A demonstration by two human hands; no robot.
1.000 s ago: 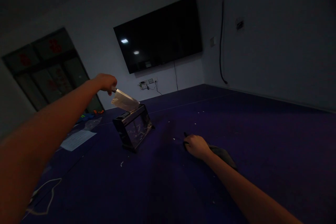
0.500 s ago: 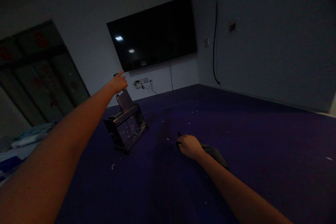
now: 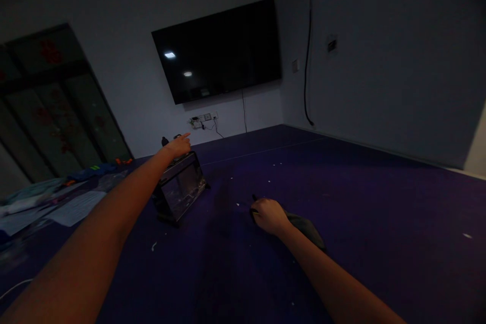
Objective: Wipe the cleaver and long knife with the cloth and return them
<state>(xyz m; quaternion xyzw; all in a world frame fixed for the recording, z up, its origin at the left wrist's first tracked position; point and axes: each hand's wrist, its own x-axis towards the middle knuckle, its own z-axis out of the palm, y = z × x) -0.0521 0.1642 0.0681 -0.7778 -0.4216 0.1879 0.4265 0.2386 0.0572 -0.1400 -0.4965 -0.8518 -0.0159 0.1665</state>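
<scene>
My left hand [image 3: 178, 147] is at the top of a dark box with a see-through front [image 3: 185, 186], one finger stretched out and the rest curled. Dark knob-like bits [image 3: 164, 140] show just behind the hand; the fingers hide most of what they grip. Loose pale bits lie low inside the box. Down on the purple floor, my right hand [image 3: 269, 215] is closed around a black handle with a yellow band [image 3: 253, 212]. A dark grey piece [image 3: 307, 229] lies beside and behind that wrist, partly covered by the forearm; its kind is unclear.
Small white scraps [image 3: 154, 246] are scattered over the purple floor [image 3: 235, 273]. Papers [image 3: 78, 207] and cloths lie at the left. A television [image 3: 220, 50] hangs on the far wall above plugged-in sockets [image 3: 205, 117]. A black cable [image 3: 306, 81] runs down the right wall.
My left hand has moved down towards the box; the flat panel that stood up from its top no longer shows. The right hand keeps its hold on the floor. The view has shifted slightly.
</scene>
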